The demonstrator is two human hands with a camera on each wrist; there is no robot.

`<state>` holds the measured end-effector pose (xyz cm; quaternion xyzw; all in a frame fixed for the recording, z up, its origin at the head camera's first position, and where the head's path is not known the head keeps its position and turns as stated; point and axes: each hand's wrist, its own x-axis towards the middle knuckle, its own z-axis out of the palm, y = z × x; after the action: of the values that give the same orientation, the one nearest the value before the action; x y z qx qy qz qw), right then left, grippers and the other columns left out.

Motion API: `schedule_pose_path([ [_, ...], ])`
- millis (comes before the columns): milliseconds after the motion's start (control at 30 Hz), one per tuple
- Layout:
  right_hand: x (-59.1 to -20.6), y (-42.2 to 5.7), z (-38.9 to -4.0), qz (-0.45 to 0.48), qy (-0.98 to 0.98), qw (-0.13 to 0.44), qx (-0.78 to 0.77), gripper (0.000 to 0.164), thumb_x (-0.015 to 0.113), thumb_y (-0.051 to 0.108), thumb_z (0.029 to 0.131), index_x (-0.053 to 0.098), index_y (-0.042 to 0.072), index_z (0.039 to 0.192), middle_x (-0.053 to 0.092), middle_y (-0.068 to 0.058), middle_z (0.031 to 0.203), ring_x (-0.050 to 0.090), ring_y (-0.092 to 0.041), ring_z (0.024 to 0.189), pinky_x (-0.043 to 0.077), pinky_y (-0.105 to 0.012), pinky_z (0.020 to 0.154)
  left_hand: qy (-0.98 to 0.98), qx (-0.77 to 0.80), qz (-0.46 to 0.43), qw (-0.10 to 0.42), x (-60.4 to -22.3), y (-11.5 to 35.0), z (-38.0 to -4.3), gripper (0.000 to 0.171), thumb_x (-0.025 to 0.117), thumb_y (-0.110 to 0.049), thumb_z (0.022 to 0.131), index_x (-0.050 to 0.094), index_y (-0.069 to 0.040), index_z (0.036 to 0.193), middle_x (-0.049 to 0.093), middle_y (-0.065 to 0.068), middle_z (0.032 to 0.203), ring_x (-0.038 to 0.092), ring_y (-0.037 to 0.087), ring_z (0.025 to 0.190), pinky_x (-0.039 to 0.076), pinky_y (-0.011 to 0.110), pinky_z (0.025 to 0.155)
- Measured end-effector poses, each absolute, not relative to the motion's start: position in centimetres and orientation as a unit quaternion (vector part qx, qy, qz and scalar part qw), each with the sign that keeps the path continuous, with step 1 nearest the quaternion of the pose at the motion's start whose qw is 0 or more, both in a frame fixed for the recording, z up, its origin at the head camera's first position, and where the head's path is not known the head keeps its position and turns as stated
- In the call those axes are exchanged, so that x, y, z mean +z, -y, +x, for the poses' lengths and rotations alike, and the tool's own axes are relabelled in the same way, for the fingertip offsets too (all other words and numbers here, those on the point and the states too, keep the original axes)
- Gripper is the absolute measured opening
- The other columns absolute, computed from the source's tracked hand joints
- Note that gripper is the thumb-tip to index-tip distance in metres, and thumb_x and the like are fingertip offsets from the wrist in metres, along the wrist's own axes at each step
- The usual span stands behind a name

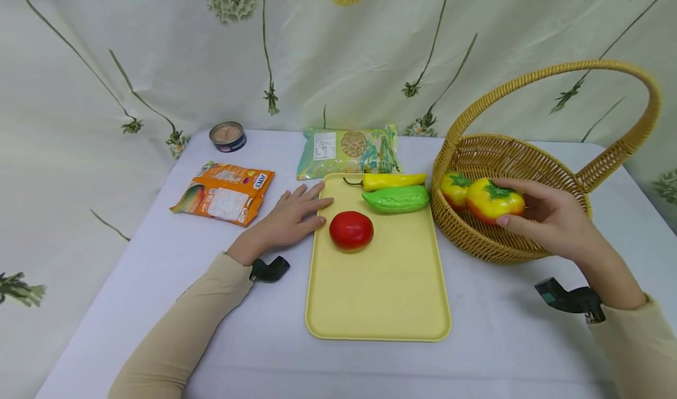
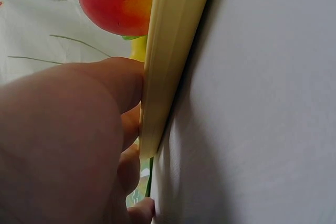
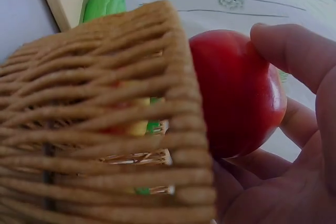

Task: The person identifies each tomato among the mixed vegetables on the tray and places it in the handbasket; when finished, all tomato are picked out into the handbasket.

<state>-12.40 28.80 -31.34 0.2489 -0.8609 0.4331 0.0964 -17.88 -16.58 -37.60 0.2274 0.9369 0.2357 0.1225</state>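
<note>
My right hand (image 1: 560, 217) grips a red tomato (image 1: 495, 201) with a yellow top and green leaf, thumb on the near side and fingers on the far side. It is at the left part of the wicker basket (image 1: 508, 255), level with the rim; the right wrist view shows the tomato (image 3: 236, 93) just past the weave. A second tomato (image 1: 455, 188) lies inside, beside it. My left hand (image 1: 288, 217) rests with spread fingers at the left edge of the yellow tray (image 1: 381, 293). On that tray are another red tomato (image 1: 351, 231), a green pepper (image 1: 396, 200) and a yellow chili pepper (image 1: 394, 180).
An orange snack packet (image 1: 227, 193) lies left of the tray, with a small tin can (image 1: 228, 136) behind it. Behind the tray is a green and yellow bag (image 1: 350, 150). The basket's tall handle (image 1: 560, 69) arches above it. Flowered cloth hangs at the back.
</note>
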Motion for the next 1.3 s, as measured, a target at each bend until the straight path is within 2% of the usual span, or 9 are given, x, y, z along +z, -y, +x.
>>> schedule_pose_path([
  [267,-32.2,-29.7,-13.3,0.214,0.882,0.074,0.414,0.057,0.077,-0.010,0.081,0.065,0.008,0.133,0.061,0.005,0.127,0.060,0.011,0.099,0.051,-0.003,0.081,-0.937,0.235,0.227,0.127,-37.5,16.6,-17.9,0.053,0.055,-0.035,0.104,0.048,-0.020,0.154,0.018,0.007,0.173,0.008,0.046,0.159,-0.001,0.068,0.125],
  [500,-32.5,-29.7,-13.6,0.204,0.898,0.028,0.389,0.054,0.077,-0.006,0.083,0.062,0.003,0.133,0.060,-0.015,0.131,0.057,0.014,0.097,0.051,-0.004,0.079,-0.937,0.234,0.229,0.125,-37.6,16.6,-18.0,0.053,0.054,-0.035,0.104,0.048,-0.020,0.154,0.017,0.007,0.173,0.008,0.046,0.159,-0.001,0.068,0.126],
  [633,-32.4,-29.8,-13.7,0.204,0.903,-0.013,0.379,0.052,0.077,-0.001,0.086,0.060,0.003,0.135,0.060,-0.022,0.132,0.056,0.015,0.097,0.051,-0.005,0.079,-0.936,0.234,0.232,0.121,-37.6,16.7,-18.0,0.053,0.054,-0.035,0.104,0.048,-0.020,0.154,0.018,0.007,0.173,0.009,0.046,0.158,0.000,0.068,0.125],
  [800,-32.5,-29.8,-13.7,0.211,0.910,-0.035,0.354,0.051,0.078,0.004,0.087,0.061,0.004,0.135,0.062,-0.023,0.129,0.056,0.015,0.096,0.051,-0.007,0.079,-0.936,0.235,0.232,0.122,-37.5,16.6,-17.9,0.053,0.054,-0.035,0.104,0.048,-0.020,0.154,0.018,0.007,0.173,0.009,0.046,0.158,-0.001,0.067,0.126],
  [1067,-33.0,-29.5,-13.9,0.239,0.916,-0.055,0.318,0.048,0.077,0.001,0.087,0.063,0.003,0.133,0.065,-0.020,0.121,0.056,0.005,0.088,0.053,-0.016,0.072,-0.936,0.236,0.230,0.124,-37.4,16.5,-17.8,0.053,0.053,-0.035,0.104,0.048,-0.018,0.154,0.018,0.008,0.173,0.009,0.046,0.158,-0.001,0.067,0.126],
  [1300,-32.9,-29.4,-14.0,0.223,0.924,-0.074,0.301,0.046,0.076,0.005,0.090,0.062,0.005,0.134,0.065,-0.018,0.122,0.055,0.002,0.092,0.052,-0.013,0.078,-0.937,0.234,0.230,0.122,-37.3,16.5,-17.8,0.053,0.053,-0.035,0.104,0.048,-0.018,0.154,0.018,0.008,0.172,0.009,0.046,0.158,-0.001,0.067,0.126],
])
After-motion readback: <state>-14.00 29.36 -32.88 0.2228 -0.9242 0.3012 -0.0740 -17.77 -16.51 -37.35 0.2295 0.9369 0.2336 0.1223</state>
